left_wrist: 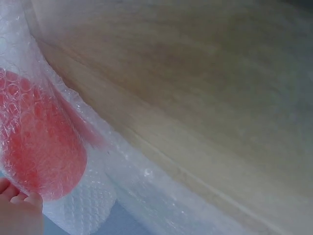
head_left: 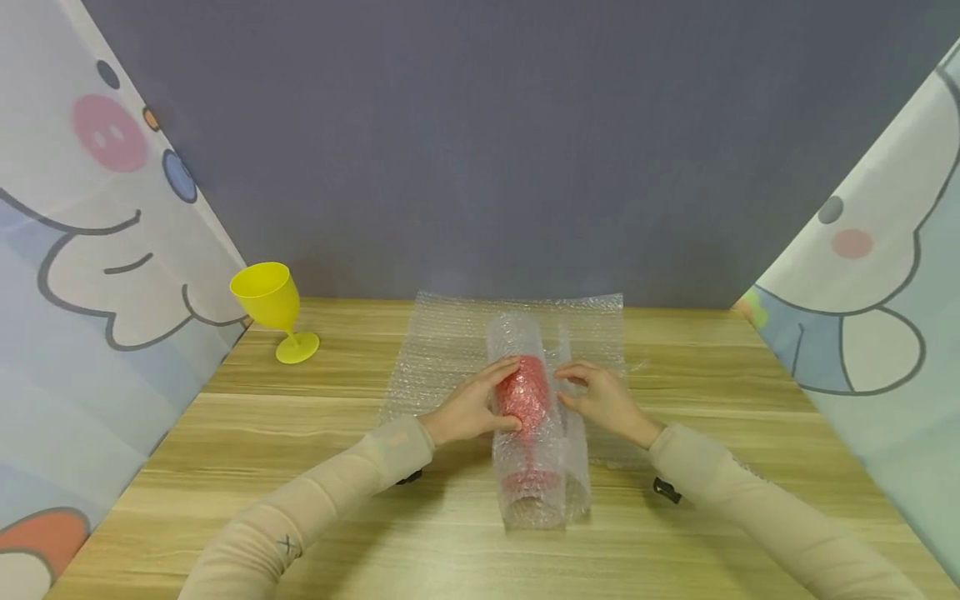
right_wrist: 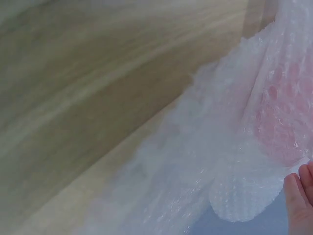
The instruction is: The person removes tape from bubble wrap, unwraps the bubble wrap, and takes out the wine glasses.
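Observation:
A red goblet [head_left: 525, 392] lies inside a roll of clear bubble wrap [head_left: 517, 333], its bowl pointing away and its foot toward me. My left hand [head_left: 476, 408] holds the roll from the left, fingers and thumb spread over the goblet's bowl. At the roll's right side is my right hand [head_left: 600, 400], fingers bent and thumb apart from them, close to a loose upright fold of wrap. In the right wrist view, those fingertips [right_wrist: 296, 196] meet the wrap beside the goblet. The left wrist view shows fingers [left_wrist: 19, 200] against the wrap by the red bowl.
An unrolled part of the bubble wrap sheet [head_left: 442, 333] lies flat behind the roll. A yellow goblet [head_left: 270, 300] stands upright at the back left of the wooden table [head_left: 300, 417]. A grey panel [head_left: 480, 150] rises at the back, with printed cloth on both sides.

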{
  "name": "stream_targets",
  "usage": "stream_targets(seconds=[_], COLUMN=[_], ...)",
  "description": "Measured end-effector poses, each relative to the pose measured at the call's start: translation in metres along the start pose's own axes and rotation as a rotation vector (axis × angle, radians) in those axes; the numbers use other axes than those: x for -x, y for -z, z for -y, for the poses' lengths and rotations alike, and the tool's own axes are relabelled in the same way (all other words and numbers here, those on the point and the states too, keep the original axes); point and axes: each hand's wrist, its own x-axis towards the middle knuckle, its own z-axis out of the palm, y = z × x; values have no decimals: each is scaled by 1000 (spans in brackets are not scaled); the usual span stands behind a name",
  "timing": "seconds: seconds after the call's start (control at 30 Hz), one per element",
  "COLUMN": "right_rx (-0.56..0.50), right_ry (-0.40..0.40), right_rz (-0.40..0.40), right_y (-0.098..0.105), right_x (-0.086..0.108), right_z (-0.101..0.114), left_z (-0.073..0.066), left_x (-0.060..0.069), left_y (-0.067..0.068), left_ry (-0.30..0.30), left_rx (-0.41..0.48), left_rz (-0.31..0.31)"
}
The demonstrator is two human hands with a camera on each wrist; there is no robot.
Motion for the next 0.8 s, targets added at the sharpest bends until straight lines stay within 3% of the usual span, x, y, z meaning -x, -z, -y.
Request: stream_targets(seconds=[0.23, 0.37, 0.8], right_rx=[-111, -103, -120], right_ry=[8, 4, -19], right_rz=[-21, -42, -73], right_y=[-1, -1, -4], right_x=[2, 2, 5], right_z=[-1, -1, -10], left_z=[2, 2, 0], left_x=[-2, -3, -2], left_y=[-2, -2, -1], left_ry=[-29, -42, -8], left_rx=[-12, -6, -14], left_rz=[-3, -10, 2])
